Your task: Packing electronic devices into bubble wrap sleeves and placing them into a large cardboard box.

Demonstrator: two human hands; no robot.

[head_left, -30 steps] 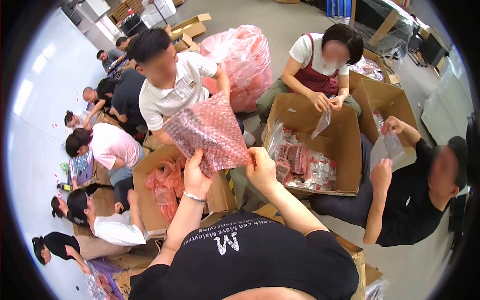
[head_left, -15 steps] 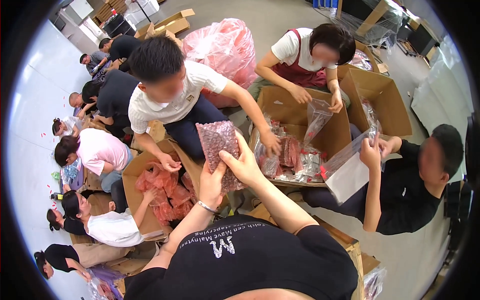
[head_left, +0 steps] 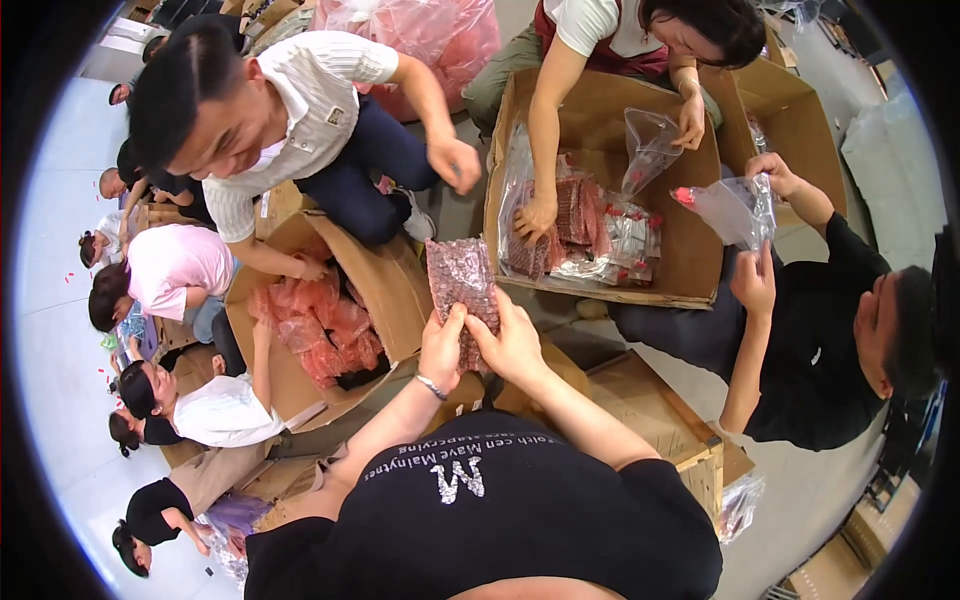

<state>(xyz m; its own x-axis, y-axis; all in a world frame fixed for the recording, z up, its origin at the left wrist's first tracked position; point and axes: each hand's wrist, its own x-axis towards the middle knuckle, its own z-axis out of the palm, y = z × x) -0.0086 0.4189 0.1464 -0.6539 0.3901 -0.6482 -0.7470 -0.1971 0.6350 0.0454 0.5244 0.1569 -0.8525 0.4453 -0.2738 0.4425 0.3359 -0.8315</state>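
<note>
In front of my chest I hold a pinkish bubble-wrap pouch (head_left: 460,268) upright with both hands. My left hand (head_left: 440,350) grips its lower left side, the thumb lying on the front. My right hand (head_left: 512,345) closes on the lower right edge, its thumb close to the other one. Whatever the pouch may contain is hidden. Left of my hands, pink bubble wrap (head_left: 320,335) fills an open cardboard box (head_left: 395,290). Ahead to the right, a second cardboard box (head_left: 690,245) holds several bubble-wrapped packs and silvery clear-bagged pieces (head_left: 610,245).
A person in a white shirt (head_left: 310,110) leans over the left box. Another in a red apron has a hand (head_left: 537,217) in the right box. At right, someone in black holds a clear plastic bag (head_left: 735,212). A wooden crate (head_left: 690,440) stands by my right elbow.
The white-shirted person's hand has drawn back from the right box, and the aproned person's hand has reached in. The person in black has raised the clear bag. My grip remains; my view has shifted.
</note>
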